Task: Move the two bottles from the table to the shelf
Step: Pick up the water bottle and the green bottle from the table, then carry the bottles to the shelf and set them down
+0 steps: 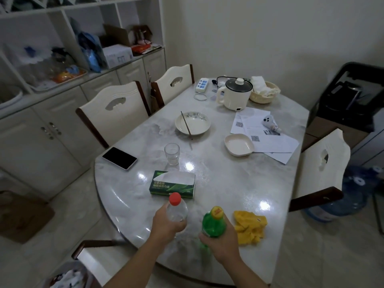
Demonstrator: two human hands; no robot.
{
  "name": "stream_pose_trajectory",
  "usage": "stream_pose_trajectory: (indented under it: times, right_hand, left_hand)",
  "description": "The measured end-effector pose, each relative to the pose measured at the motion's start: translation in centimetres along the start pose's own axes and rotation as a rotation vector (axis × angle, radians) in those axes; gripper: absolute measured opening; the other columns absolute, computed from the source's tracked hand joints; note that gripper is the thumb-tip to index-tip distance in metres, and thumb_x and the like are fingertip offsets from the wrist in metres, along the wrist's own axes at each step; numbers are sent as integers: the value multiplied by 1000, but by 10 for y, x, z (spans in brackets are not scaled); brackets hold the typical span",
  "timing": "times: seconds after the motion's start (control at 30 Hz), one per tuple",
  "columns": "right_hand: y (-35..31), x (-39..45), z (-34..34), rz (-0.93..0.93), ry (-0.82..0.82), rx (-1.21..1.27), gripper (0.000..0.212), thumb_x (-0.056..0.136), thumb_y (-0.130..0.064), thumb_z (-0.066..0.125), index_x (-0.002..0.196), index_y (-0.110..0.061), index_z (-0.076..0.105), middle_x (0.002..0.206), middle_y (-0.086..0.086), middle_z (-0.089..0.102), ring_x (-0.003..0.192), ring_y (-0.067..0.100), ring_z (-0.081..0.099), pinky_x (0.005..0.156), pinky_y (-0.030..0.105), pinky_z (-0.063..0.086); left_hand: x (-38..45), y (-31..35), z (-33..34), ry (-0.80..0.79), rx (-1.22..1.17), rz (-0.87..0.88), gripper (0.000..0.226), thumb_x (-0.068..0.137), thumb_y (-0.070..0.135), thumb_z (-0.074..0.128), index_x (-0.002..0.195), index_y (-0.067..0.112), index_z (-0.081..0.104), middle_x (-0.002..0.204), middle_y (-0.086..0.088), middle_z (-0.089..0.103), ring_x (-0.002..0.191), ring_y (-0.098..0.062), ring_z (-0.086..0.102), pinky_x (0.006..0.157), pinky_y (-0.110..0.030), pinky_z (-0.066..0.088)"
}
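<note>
Pick-up step looks done: left hand [166, 224] wrapped round clear plastic bottle w/ red cap [177, 207], right hand [220, 241] round green plastic bottle w/ yellow cap [214, 223], both over marble counter [228, 183] at 6 o'clock; next, carry to white shelf [68, 59] at 10 o'clock.

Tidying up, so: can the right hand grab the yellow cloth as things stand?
Probably not: the right hand is already full, wrapped around the green bottle. The yellow cloth lies beside it, unobstructed.
</note>
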State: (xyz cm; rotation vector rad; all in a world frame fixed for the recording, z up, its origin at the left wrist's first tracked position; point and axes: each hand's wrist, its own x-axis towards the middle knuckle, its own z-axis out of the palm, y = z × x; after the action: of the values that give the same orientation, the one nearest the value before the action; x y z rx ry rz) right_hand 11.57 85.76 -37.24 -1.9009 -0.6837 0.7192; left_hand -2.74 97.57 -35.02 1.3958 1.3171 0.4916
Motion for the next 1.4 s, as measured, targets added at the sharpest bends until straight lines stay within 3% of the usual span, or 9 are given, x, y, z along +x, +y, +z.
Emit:
stream_pose_trajectory:
  times: [0.23, 0.43, 0.57, 0.67, 0.87, 0.97, 1.07, 1.23, 1.4]
  right_hand:
    - [-14, -4, -13, -49, -50, -9, 43, 44, -21, 84, 83, -20, 66, 76, 10, 71, 71, 28, 67, 65, 47, 57]
    - [-66, -18, -23, -179, -159, 3, 47, 40, -28, 80, 82, -16, 65, 74, 11, 70, 60, 9, 58, 58, 21, 49]
    - [-110, -25, -16, -232, -254, 9, 45, 43, -11, 87, 80, -24, 66, 71, -4, 71, 63, 7, 63, 61, 26, 54]
    - [-148, -38, -3, -300, -340, 6, 45, 45, -9, 87, 83, -22, 67, 78, 5, 72, 73, 22, 68, 67, 39, 59]
    - [-204, -78, 38, -371, -475, 34, 46, 45, -16, 87, 87, -13, 69, 83, 13, 74, 77, 29, 72, 75, 48, 62]
    - [-227, -103, 63, -421, -538, 21, 37, 52, -5, 87, 83, -11, 68, 79, 14, 74, 73, 28, 72, 73, 48, 63]
    - [-247, -132, 95, -453, -579, -3, 34, 52, -3, 87, 78, -15, 68, 74, 10, 74, 69, 23, 73, 69, 44, 64]
    - [-269, -182, 158, -468, -644, -22, 37, 48, -12, 87, 81, -13, 71, 80, 13, 76, 73, 25, 74, 72, 51, 63]
    - [-286, -227, 214, -445, -685, -6, 31, 55, 3, 89, 75, -12, 71, 78, 13, 76, 71, 26, 74, 67, 42, 64]
  left_hand:
    - [-20, 24, -23, 50, -69, 39, 49, 57, -1, 88, 94, 20, 64, 94, -8, 71, 89, -22, 68, 68, -25, 52]
    - [-62, 71, -65, 117, -115, 193, 54, 63, -7, 83, 89, 33, 58, 93, 4, 65, 86, -8, 60, 66, -17, 44]
    - [-95, 95, -99, 204, -164, 247, 53, 45, 10, 85, 87, 33, 61, 86, 4, 68, 76, -1, 67, 64, -14, 47]
    - [-118, 103, -130, 261, -237, 283, 62, 34, 26, 78, 93, 33, 64, 92, 0, 70, 82, -4, 69, 71, -23, 52]
    - [-157, 98, -199, 279, -220, 277, 56, 43, 11, 80, 94, 30, 66, 98, -8, 70, 97, -30, 67, 79, -35, 54]
    - [-178, 82, -235, 302, -220, 230, 60, 44, 12, 82, 101, 24, 65, 100, -11, 70, 97, -30, 67, 85, -43, 53]
    - [-202, 63, -273, 352, -231, 211, 55, 51, 4, 80, 101, 21, 65, 102, -11, 69, 97, -29, 66, 76, -36, 52]
    - [-244, 35, -338, 446, -224, 224, 49, 49, 1, 78, 94, 19, 67, 94, -14, 73, 90, -33, 70, 73, -34, 55]
    - [-280, 9, -396, 524, -250, 224, 48, 57, -7, 81, 87, 27, 64, 90, 0, 68, 84, -15, 65, 72, -31, 50]
